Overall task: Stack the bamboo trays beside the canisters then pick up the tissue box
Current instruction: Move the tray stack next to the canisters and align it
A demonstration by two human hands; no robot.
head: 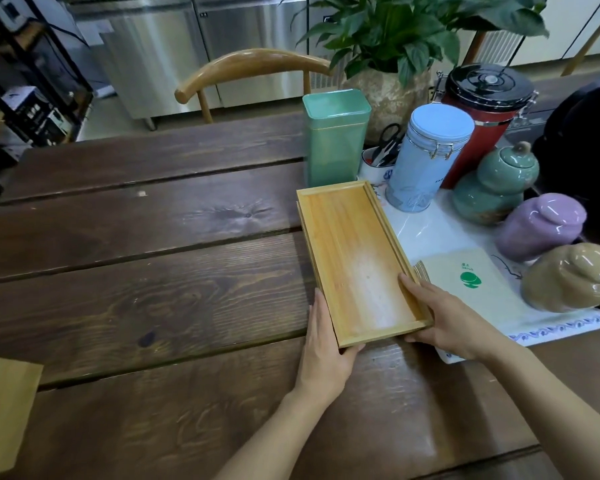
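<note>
A pale bamboo tray (354,258) lies lengthwise on the dark wooden table (153,271), just left of the canisters. Edges of a second tray show beneath it along its far and left sides. My left hand (326,348) grips the near left corner, fingers along the left edge. My right hand (444,320) grips the near right corner, thumb over the right wall. A beige tissue pack with a green logo (471,282) lies right of the tray. A tan box (4,410), partly cut off, sits at the bottom left.
Canisters crowd a white mat (430,230) to the right: a green tin (335,140), a light blue canister (426,157), a red one with a black lid (482,109), then celadon (496,185), purple (541,226) and tan (575,278) jars. A potted plant (395,39) and a chair (250,67) stand behind.
</note>
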